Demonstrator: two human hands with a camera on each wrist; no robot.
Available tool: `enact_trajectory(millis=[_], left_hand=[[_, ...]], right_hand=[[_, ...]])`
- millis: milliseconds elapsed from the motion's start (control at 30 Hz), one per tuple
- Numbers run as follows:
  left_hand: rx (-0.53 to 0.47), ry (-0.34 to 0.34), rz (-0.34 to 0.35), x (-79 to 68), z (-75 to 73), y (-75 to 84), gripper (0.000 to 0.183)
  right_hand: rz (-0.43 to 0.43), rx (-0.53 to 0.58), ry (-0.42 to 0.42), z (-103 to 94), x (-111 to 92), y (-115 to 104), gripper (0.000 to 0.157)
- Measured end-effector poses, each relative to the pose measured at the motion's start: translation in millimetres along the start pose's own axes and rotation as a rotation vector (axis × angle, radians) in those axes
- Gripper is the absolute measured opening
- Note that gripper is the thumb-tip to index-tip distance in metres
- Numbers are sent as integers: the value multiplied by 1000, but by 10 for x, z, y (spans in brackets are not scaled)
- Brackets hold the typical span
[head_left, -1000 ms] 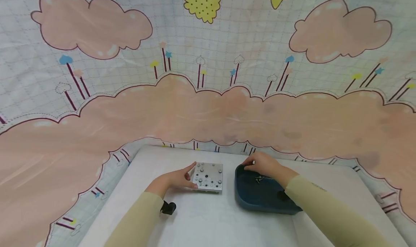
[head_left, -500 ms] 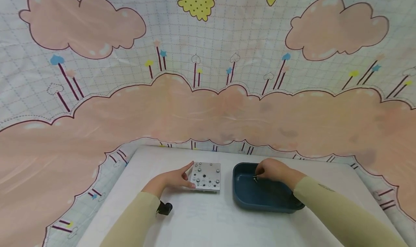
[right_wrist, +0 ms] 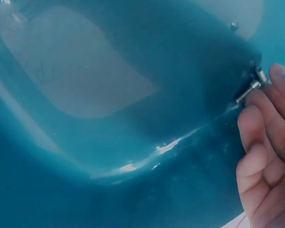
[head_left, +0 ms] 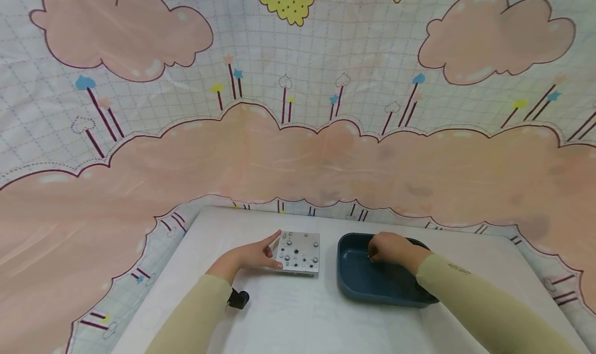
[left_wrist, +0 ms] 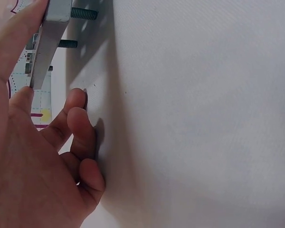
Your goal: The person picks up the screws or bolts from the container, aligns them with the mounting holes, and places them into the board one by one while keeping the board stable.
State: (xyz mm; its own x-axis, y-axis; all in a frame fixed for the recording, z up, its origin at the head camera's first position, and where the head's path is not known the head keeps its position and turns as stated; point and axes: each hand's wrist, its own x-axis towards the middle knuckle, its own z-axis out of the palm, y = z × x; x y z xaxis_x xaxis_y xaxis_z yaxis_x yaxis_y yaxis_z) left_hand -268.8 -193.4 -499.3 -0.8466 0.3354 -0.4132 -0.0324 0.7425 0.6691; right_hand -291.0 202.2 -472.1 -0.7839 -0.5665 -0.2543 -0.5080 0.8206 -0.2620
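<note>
A square silver metal plate [head_left: 298, 253] with several screw heads and holes on top lies on the white table. My left hand [head_left: 253, 254] holds it by its left side, index finger at the far corner and thumb at the near corner. In the left wrist view, threaded screws [left_wrist: 84, 13] stick out under the plate, which is raised off the table on them. My right hand [head_left: 393, 250] reaches into a dark blue tray [head_left: 346, 286]. Its fingertips pinch at small metal screws [right_wrist: 249, 91] by the tray's wall; how many they grip is hard to tell.
The tray stands a little right of the plate on the white table [head_left: 288, 323]. Another small metal piece [right_wrist: 234, 26] lies on the tray floor. A black wrist-camera mount [head_left: 238, 298] sits under my left wrist. A patterned cloth [head_left: 298, 162] hangs behind the table.
My right hand has moved from the tray's far left rim to the screws inside, and its fingers have closed there. The left hand stays on the plate.
</note>
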Motion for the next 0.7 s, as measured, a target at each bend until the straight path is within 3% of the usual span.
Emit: enact_trajectory(millis=[300,467,700], left_hand=[[-6,8,-8,5,13,-18,108],[-15,4,-3,-12,12,7,108],[-6,5,0,-4,16,-9,108]], right_hand=[[-38,9,8,41,24,-16,8],[8,17,-3,64,62,-79,5],[-8,-54,8,108,108,-101,5]])
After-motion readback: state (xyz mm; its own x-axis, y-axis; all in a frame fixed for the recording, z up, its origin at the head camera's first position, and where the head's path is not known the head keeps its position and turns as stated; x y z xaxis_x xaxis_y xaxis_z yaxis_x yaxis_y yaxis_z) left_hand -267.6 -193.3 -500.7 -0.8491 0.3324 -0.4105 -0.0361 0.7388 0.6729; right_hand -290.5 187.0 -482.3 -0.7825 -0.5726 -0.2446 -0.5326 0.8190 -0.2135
